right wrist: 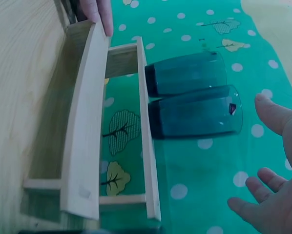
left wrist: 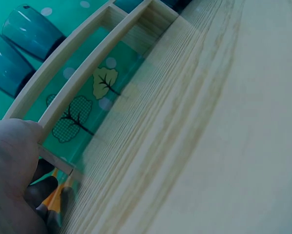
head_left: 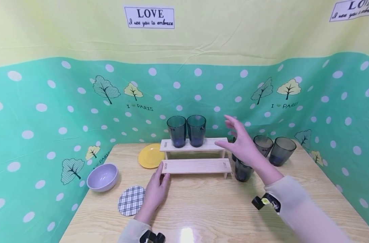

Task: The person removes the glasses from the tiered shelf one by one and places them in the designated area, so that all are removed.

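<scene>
My left hand (head_left: 156, 189) grips the left end of the lower wooden rack (head_left: 196, 166), thumb at its front edge and other fingers round the side. Behind it stands a higher wooden rack (head_left: 211, 144). On that rack's left half, two dark tinted glass cups (head_left: 176, 131) stand upright side by side. My right hand (head_left: 243, 143) hovers past the rack's right end with thumb and fingers spread and holds nothing. In the right wrist view, the right hand's fingers (right wrist: 263, 187) are apart from the cups (right wrist: 197, 112). Under the right hand, more dark cups (head_left: 243, 170) are partly hidden.
Two more cups (head_left: 283, 151) stand at the back right of the table. A yellow plate (head_left: 150, 156) lies left of the racks. Further left are a lilac bowl (head_left: 103, 178) and a round checkered coaster (head_left: 131, 201). A dotted green curtain (head_left: 202, 94) hangs behind the table.
</scene>
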The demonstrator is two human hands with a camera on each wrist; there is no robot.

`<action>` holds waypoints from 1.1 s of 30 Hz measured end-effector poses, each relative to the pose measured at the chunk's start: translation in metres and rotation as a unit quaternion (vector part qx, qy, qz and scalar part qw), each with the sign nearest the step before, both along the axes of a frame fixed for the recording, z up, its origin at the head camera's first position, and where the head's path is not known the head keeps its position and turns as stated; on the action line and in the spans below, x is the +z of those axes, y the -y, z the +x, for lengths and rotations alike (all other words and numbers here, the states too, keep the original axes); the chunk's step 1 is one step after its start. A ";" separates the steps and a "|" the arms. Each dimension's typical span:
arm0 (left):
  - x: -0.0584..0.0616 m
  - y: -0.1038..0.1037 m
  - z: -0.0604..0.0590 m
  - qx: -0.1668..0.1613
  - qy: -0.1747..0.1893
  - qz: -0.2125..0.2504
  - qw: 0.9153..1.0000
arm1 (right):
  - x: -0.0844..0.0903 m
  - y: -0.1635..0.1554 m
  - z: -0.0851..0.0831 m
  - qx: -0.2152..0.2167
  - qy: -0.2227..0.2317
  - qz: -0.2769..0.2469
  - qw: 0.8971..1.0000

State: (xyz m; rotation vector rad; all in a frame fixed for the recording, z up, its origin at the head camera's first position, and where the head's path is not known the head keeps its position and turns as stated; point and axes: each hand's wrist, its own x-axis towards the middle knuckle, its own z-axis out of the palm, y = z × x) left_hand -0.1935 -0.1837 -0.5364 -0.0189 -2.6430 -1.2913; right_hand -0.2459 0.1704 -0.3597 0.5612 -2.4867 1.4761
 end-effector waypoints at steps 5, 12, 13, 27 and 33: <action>-0.001 0.000 0.000 0.001 0.001 -0.001 1.000 | 0.002 0.015 -0.013 0.010 0.003 -0.007 1.000; -0.001 0.000 0.000 0.001 -0.001 -0.004 1.000 | 0.004 0.034 -0.025 0.017 0.008 -0.007 1.000; -0.001 0.000 0.000 0.001 -0.001 -0.005 1.000 | 0.004 0.037 -0.026 0.015 0.009 -0.006 1.000; 0.001 0.000 -0.001 -0.001 -0.004 -0.008 1.000 | -0.002 0.063 -0.049 0.008 0.033 0.002 0.999; 0.001 0.000 0.000 -0.002 -0.008 -0.007 1.000 | -0.005 0.069 -0.051 0.007 0.049 0.013 0.999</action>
